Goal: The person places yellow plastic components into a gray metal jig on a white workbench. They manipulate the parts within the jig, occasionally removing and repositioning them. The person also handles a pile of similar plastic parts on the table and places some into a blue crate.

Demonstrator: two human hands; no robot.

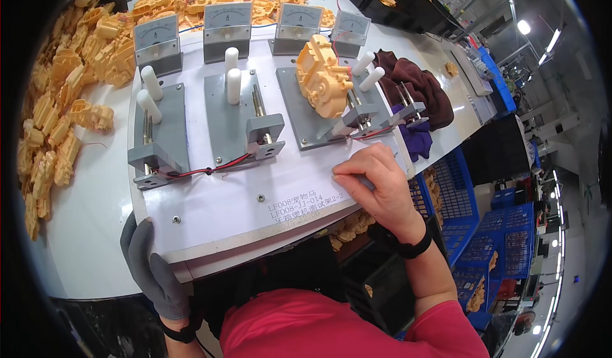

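Note:
A light-orange plastic gearbox (pixel 324 80) stands on the third grey test fixture (pixel 294 112), against its metal pins. Just in front of that fixture is my bare right hand (pixel 376 182), low over the white board (pixel 233 195). Its fingers are curled with thumb and forefinger together; whatever may be between them is hidden. My left hand (pixel 153 265), in a grey glove, is at the board's front left corner, fingers stretched out along the edge and holding nothing visible. Two more fixtures (pixel 169 131) to the left carry white posts and metal pins but no gearbox.
Analog meters (pixel 227 29) stand in a row behind the fixtures. Orange gearboxes (pixel 64 103) are heaped at left and far back. Red and black wires (pixel 210 171) cross the board. Dark cloth (pixel 417 90) lies at right; blue crates (pixel 497 240) stand below, a black bin (pixel 401 4) far right.

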